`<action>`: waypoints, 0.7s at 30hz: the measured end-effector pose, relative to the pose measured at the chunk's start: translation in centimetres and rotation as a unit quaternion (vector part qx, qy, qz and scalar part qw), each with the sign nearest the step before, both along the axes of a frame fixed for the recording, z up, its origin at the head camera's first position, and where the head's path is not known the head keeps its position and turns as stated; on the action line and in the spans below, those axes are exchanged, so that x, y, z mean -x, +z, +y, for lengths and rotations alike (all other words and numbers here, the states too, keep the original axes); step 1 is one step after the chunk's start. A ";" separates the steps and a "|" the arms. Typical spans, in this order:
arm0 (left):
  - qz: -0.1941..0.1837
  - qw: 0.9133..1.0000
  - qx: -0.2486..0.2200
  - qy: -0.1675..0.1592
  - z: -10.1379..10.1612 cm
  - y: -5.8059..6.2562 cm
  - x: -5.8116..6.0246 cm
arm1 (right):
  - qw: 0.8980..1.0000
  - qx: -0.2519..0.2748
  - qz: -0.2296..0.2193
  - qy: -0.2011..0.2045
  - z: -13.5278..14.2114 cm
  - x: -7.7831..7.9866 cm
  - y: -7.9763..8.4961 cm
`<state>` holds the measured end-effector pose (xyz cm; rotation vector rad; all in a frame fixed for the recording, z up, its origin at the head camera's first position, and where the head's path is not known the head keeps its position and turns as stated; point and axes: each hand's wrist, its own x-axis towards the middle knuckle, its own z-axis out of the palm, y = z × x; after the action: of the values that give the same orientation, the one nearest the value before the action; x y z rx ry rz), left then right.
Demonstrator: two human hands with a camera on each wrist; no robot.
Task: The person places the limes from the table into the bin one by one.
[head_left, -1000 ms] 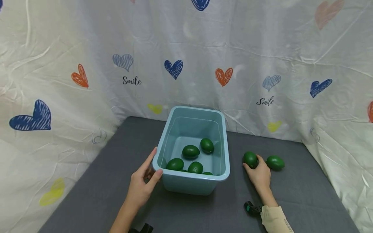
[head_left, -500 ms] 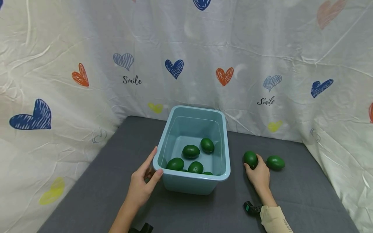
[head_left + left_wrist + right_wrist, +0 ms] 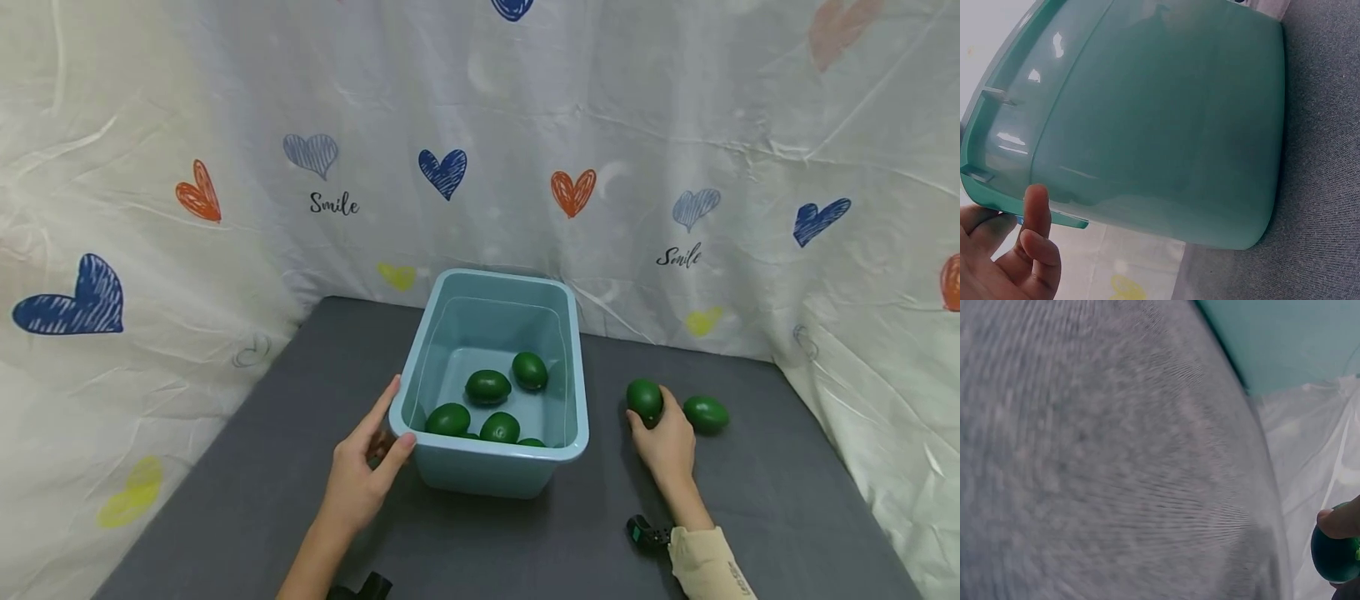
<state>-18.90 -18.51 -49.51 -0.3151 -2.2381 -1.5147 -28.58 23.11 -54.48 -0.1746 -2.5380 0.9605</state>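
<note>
A light blue plastic bin stands on the grey cloth, with several dark green limes inside; the near wall partly hides some. My left hand grips the bin's near left corner, thumb on the front rim and fingers at the left side. In the left wrist view, that hand has its fingers bent about the rim's corner. To the right of the bin, my right hand holds a lime between thumb and fingers. Only a thumb and part of this lime show in the right wrist view.
Another lime lies on the grey cloth just right of my right hand. Behind the table hangs a white curtain printed with hearts. A black wrist device is beside the right wrist.
The lime in my right hand has shifted slightly up and away from me, apart from a small shift of the whole view. My left hand keeps its place on the bin's corner.
</note>
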 end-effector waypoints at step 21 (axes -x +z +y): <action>0.025 1.000 -0.001 -0.003 0.0 0.0 0.0 | 0.995 0.000 0.102 0.013 -1.0 -2.2 4.6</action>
<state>-18.94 -18.48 -49.53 -0.3562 -2.1985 -1.4955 -26.43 22.10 -49.84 -0.0420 -2.3585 0.9381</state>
